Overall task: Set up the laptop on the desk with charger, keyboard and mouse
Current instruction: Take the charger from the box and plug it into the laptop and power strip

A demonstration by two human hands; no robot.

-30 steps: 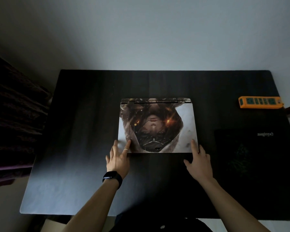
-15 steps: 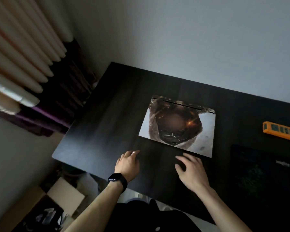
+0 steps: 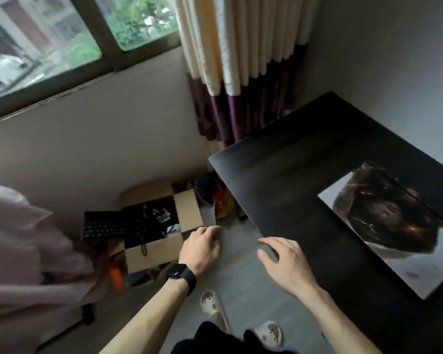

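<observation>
Black wood-grain covers the matte desk [image 3: 279,190], a flat rectangular top with a rounded corner that fills the right of the view. Soft pink fabric [image 3: 23,251], blurred, bulks at the left edge. Pleated curtains [image 3: 241,60], cream above and purple below, hang at the desk's far corner beside a dark-framed window [image 3: 49,34]. The closed laptop [image 3: 399,231] lies flat on the desk, well in from its left edge, its lid covered by a printed picture skin in brown, white and orange; the image is too blurred to make out any lettering. On the grey floor left of the desk sits an open corrugated cardboard box [image 3: 161,251] holding tangled black cables and dark items that I cannot tell apart. A black keyboard [image 3: 105,226] with rows of small keys projects from the box's left side. The right hand [image 3: 281,259] hangs over the desk's near edge, fingers spread and relaxed, holding nothing. The left hand [image 3: 200,249] hangs above the floor just beside the box, fingers loosely curled and empty, with a black smartwatch [image 3: 182,275] on its wrist and a thin ring [image 3: 209,229].
</observation>
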